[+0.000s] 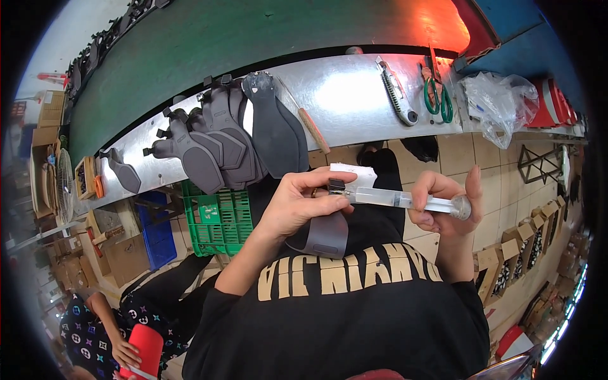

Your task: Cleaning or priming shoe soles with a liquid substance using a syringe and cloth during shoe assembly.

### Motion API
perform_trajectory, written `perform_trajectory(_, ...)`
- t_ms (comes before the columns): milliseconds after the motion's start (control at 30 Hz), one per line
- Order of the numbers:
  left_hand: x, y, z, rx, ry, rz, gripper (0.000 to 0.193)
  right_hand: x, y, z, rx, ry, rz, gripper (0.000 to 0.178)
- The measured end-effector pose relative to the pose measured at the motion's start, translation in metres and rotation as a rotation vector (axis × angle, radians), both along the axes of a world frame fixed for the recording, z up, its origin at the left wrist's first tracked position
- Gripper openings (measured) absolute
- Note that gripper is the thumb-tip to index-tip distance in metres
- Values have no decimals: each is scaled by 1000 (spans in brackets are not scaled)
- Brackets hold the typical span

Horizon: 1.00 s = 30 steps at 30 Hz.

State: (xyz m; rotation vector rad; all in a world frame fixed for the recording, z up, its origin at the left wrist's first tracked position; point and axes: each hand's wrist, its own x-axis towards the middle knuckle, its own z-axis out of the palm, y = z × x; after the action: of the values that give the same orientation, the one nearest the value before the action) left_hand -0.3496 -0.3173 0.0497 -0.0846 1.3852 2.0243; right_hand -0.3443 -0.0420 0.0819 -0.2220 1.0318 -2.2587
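Observation:
My left hand (292, 208) is closed around a dark grey flat piece with a black clip end (327, 238), which hangs down against my shirt. A folded white cloth or paper (356, 173) sticks out beside those fingers. My right hand (448, 201) grips a clear plastic syringe (387, 197) by its plunger end, the thumb raised off it. The syringe's tip points left and meets the black clip between my left fingertips; whether liquid comes out is too small to see. Several similar grey pieces (206, 149) lie heaped on the metal ledge ahead.
A green belt (266, 31) runs behind the metal ledge (345, 95). On the ledge lie a wooden-handled tool (311, 128), a utility knife (398, 95), green-handled scissors (438, 98) and a plastic bag (500, 101). A green crate (218, 221) stands below. Another person's hand (125, 351) holds a red object (147, 348).

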Motion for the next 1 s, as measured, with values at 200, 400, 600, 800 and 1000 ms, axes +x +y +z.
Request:
perform_trajectory(200,-1,0,6,-14,-12,11,35,2,-2,-2,-20,8,-23,91)
perform_trajectory(400,0,0,3,-31,5,-1,35,1,-1,-2,-7,-9,-17,89)
perform_trajectory(600,0,1,4,-49,-9,-14,36,1,-2,-6,-49,4,-12,93)
perform_trajectory(800,0,1,3,-43,-5,-7,35,-1,-1,-6,-83,-27,-4,92)
perform_trajectory(1000,2,2,2,16,32,16,37,1,-1,-10,-115,-37,-4,91)
